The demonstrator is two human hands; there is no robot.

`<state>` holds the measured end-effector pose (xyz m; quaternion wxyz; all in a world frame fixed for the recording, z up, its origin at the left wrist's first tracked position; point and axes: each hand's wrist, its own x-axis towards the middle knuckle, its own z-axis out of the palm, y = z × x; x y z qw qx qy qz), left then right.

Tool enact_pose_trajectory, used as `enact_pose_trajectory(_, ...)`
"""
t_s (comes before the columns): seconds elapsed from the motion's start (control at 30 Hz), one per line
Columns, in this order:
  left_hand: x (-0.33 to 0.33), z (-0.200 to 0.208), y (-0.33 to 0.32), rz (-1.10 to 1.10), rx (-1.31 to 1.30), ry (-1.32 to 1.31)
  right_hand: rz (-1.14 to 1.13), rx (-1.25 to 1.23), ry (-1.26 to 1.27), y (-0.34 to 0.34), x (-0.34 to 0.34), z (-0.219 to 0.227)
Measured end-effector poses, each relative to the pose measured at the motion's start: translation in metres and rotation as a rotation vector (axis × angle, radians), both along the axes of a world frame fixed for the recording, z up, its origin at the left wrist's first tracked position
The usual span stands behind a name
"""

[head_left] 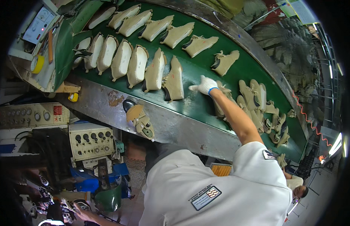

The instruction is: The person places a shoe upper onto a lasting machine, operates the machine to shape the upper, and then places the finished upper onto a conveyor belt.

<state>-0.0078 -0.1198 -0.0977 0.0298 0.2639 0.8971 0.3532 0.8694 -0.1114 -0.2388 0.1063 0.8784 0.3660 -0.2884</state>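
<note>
My right hand point(206, 85), in a white knit glove with a blue cuff, hangs over the green conveyor belt point(193, 71). Its fingers stretch leftward and nothing shows in them. Nearest on its left is a beige shoe upper point(174, 80), tipped on its side, with a gap between. Beige uppers point(222, 98) lie just right of the wrist. My left hand point(80, 213) is low at the left, in a dim spot beside a machine and a tan piece point(74, 196). Its fingers are too unclear to read. On the metal ledge rests one beige shoe point(141, 122) with a dark toe.
Two rows of beige uppers point(136, 66) fill the belt's left part; a pile of shoes point(254, 98) lies right. Control boxes point(91, 141) and a green-and-blue machine point(109, 197) stand left. Yellow tape point(37, 64) sits far left. Another person point(295, 184) is at right.
</note>
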Motion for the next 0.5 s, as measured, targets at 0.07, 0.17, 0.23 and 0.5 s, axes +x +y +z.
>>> enact_pose_trajectory(0.07, -0.013, -0.004, 0.021, 0.109, -0.390, -0.011, -0.207, 0.189, 0.267, 0.033, -0.008, -0.075)
enact_pose_trajectory(0.17, -0.051, -0.019, 0.012, -0.020, -0.139, -0.015, -0.522, 0.521, 0.251, 0.077, -0.061, -0.156)
enact_pose_trajectory(0.23, -0.070, -0.014, -0.005, 0.068, -0.253, 0.105, -0.628, 0.573, 0.422, 0.088, -0.081, -0.168)
enact_pose_trajectory(0.5, -0.025, -0.020, 0.006, -0.148, -0.011, -0.081, -0.719, 0.666, 1.485, 0.003, -0.103, 0.003)
